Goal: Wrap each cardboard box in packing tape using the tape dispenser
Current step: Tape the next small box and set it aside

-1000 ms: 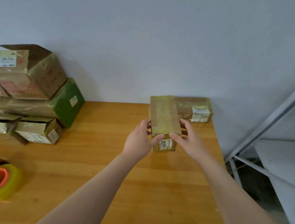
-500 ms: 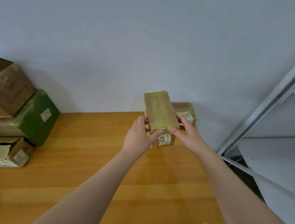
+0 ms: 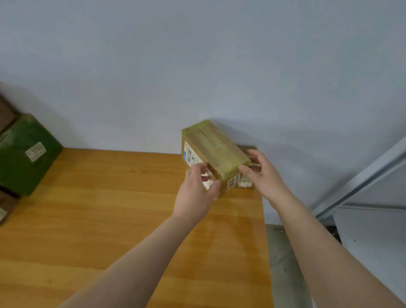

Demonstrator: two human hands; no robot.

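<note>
2 hands hold 1 tape-wrapped cardboard box [image 3: 216,146] tilted above the far corner of the counter [image 3: 119,220], toward 1 o'clock in view. The left hand [image 3: 195,194] sits at the box's 7 o'clock, its fingers [image 3: 215,187] curled and clamped on the lower near corner. The right hand [image 3: 265,178] sits at 4 o'clock, its thumb on the near top edge and fingers clamped along the side. Another labelled box [image 3: 244,181] lies on the counter just behind. A green box [image 3: 19,154] rests at 9 o'clock.
</note>
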